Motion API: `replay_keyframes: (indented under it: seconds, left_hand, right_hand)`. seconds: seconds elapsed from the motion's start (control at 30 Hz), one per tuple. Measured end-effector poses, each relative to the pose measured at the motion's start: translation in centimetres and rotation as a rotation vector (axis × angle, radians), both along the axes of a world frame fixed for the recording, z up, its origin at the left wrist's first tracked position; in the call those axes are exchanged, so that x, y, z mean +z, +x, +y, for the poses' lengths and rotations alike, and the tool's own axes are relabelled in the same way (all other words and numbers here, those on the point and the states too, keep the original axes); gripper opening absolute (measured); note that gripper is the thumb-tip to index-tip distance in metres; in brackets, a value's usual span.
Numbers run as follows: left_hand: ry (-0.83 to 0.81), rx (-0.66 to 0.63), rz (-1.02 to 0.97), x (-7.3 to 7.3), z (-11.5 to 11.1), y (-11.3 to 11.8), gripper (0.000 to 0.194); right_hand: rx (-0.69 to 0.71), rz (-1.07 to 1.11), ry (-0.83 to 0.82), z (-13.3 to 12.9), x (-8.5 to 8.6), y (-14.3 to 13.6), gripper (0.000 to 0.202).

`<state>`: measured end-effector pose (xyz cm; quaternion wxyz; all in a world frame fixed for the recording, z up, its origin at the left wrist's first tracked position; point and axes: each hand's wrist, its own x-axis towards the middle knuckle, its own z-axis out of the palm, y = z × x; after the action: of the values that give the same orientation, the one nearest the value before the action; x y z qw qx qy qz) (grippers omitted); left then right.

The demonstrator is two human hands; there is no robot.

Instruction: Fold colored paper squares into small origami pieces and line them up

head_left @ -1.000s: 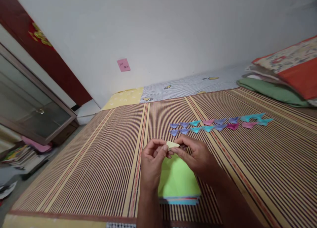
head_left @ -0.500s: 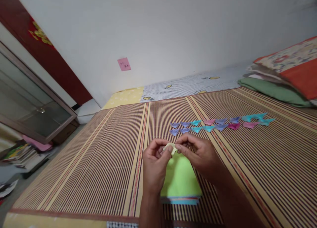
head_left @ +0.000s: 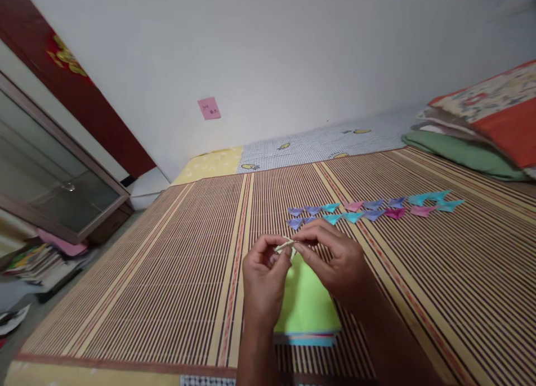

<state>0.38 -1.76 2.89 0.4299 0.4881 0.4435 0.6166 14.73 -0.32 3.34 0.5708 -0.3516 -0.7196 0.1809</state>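
A small folded piece of pale yellow paper (head_left: 285,245) is pinched between both hands. My left hand (head_left: 264,274) grips its left side between thumb and fingers. From the right, the thumb and fingertips of my right hand (head_left: 335,257) close on its other end. Fingers cover much of the paper, so its folded shape is only partly seen. Just below the hands lies a stack of coloured paper sheets (head_left: 307,302), bright yellow-green on top with blue and pink edges beneath. Beyond the hands, two rows of small folded paper pieces (head_left: 374,214) in purple, blue and pink rest on the mat.
A striped bamboo mat (head_left: 167,274) covers the bed. Folded bedding (head_left: 464,154) and an orange patterned pillow (head_left: 502,112) sit at the right. A pink note (head_left: 209,108) is stuck on the wall. At left stand a glass-doored cabinet (head_left: 54,162) and stacked books (head_left: 37,263).
The pale yellow paper has tilted and now shows a narrower edge. My right hand has shifted slightly left and up, its fingers nearer the left fingertips.
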Motion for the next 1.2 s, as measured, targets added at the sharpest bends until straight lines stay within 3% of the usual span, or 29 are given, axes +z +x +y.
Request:
replay_keyframes:
  seconds: [0.57, 1.2]
  left_hand:
    - [0.097, -0.061, 0.144, 0.19, -0.34, 0.02, 0.009]
    - [0.066, -0.064, 0.023, 0.18, -0.38, 0.48, 0.005]
  right_hand:
    - [0.000, -0.027, -0.004, -0.02, -0.33, -0.12, 0.015]
    - [-0.083, 0.004, 0.071, -0.03, -0.22, 0.04, 0.016]
